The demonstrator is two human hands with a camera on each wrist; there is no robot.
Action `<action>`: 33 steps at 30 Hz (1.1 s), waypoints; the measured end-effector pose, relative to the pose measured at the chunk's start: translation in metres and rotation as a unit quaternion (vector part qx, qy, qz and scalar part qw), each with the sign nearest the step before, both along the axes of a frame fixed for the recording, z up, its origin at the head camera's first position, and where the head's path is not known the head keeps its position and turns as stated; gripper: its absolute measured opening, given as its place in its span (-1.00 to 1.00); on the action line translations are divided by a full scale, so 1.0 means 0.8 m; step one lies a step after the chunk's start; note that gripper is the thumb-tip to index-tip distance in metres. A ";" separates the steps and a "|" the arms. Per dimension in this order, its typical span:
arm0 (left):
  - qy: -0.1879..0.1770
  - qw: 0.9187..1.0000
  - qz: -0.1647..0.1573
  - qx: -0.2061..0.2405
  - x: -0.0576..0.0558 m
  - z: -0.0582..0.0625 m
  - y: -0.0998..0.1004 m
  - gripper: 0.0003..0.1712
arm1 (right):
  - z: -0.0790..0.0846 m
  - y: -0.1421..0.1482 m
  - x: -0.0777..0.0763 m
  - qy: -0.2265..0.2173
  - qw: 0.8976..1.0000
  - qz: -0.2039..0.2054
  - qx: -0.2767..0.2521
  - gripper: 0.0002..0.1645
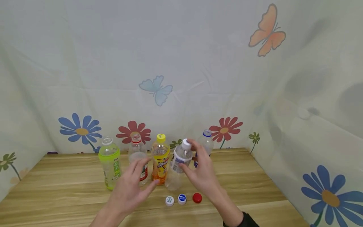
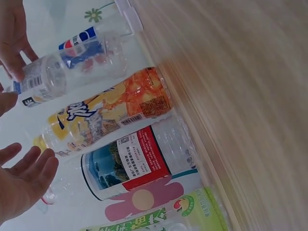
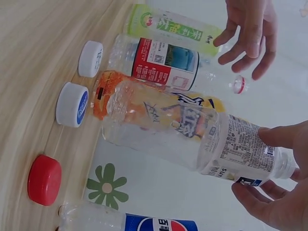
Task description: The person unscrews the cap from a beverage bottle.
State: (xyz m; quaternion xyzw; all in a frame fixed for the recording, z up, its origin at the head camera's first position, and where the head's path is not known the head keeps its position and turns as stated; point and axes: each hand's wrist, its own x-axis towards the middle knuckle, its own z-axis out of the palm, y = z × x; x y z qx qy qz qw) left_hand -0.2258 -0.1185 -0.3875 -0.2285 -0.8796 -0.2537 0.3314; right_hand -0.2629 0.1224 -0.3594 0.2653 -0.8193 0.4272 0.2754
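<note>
My right hand (image 1: 202, 171) holds a clear plastic bottle (image 3: 163, 130) by its labelled upper part, thumb on one side and fingers on the other. This bottle has a white cap (image 1: 186, 144) and leans slightly in the head view. My left hand (image 1: 131, 186) is spread with nothing in its grasp, in front of a clear bottle with a red-and-blue label (image 2: 127, 166). Beside that stands an orange drink bottle (image 1: 160, 160) with a yellow cap (image 1: 161, 138). In the left wrist view, the left fingertips overlap the tops of these two bottles.
A green-labelled bottle (image 1: 110, 167) without a cap stands at the left. An uncapped Pepsi-labelled bottle (image 1: 207, 142) is at the right, partly behind my right hand. Two white caps (image 1: 169, 200) and a red cap (image 1: 197, 198) lie in front on the wooden table (image 1: 255, 186).
</note>
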 end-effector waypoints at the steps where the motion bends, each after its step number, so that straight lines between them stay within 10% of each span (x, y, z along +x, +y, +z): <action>1: 0.001 1.000 -0.004 -0.002 0.000 0.000 0.000 -0.19 | 0.001 0.000 0.002 -0.001 1.000 0.001 -0.002 0.00; 23: -0.159 0.987 -0.022 -0.007 0.007 -0.004 0.006 0.21 | 0.007 -0.015 0.039 -0.067 0.992 0.097 -0.043 0.05; 33: -0.165 0.985 -0.049 -0.019 0.008 -0.006 0.008 0.18 | 0.000 -0.023 0.046 -0.075 0.986 0.136 -0.068 0.04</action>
